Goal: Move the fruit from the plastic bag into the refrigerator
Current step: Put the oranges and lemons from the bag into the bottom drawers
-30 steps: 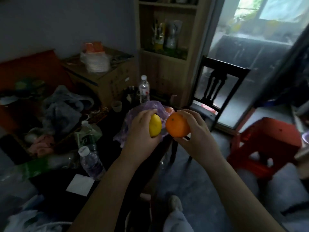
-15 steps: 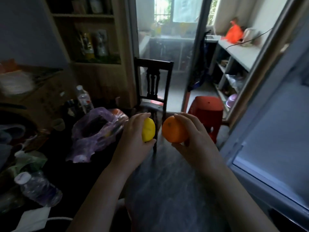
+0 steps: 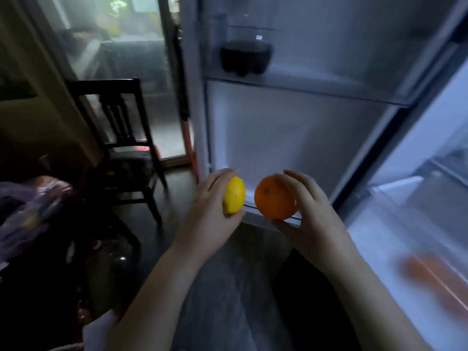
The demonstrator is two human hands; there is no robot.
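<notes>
Lemon gripped in the left hand, orange gripped in the right hand, both just in front of the open refrigerator. A dark-filled bottle stands high inside it. Left of the refrigerator: a dark wooden chair, then the purple plastic bag.

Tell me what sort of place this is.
Likely a home kitchen or dining area: an open refrigerator stands lit inside, with a dark wooden chair and a glass door just beside it.

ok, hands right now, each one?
Left hand: holding the oval yellow lemon.
Right hand: holding the round orange fruit.
</notes>
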